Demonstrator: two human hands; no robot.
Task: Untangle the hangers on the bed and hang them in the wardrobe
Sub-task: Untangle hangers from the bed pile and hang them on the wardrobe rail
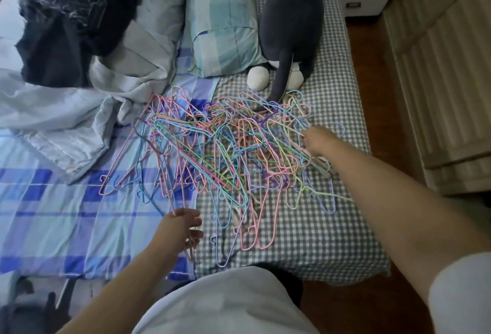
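With your left hand (183, 227) gripping pink hangers (183, 192) and your right hand (317, 141) pinching the pile (239, 152) — lift slowly, shaking hooks free.

Bedding, a pillow and a plush toy in front of me.

I see a pale teal checked pillow (221, 25) at the far middle, with a dark grey plush toy (291, 30) touching its right side, white feet (258, 77) toward me. A rumpled pale blue duvet (79, 110) lies at far left under a black garment (71, 20). A blue checked quilt (53, 214) covers my near left, a wooden floor (372, 73) runs along the right.
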